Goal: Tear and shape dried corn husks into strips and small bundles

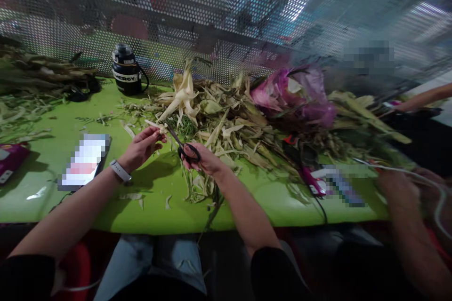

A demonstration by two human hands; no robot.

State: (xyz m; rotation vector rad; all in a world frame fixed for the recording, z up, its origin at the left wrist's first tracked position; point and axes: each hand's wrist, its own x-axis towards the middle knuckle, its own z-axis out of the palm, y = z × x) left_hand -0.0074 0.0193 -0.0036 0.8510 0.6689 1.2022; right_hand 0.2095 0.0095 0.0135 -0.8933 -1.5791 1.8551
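My left hand (144,145), with a pale band at the wrist, pinches a small piece of pale corn husk (163,129). Black-handled scissors (189,151) are in my right hand (202,158), fingers through the loops. Their blades point up and left, reaching the husk piece at my left fingertips. Just beyond lies a heap of dried corn husks (229,117), with a peeled-back pale husk (184,96) on top. A small green tangle (186,127) sits near the blades. Husk scraps (197,186) are strewn below my right hand.
A phone (86,160) lies left on the green table (141,216); a dark jug (127,73) stands behind. Purple plastic bag (293,91) rests on the husks. To the right are another phone (344,188), a white cable (399,169) and a co-worker's arm (406,207). Perforated metal (212,19) rises behind.
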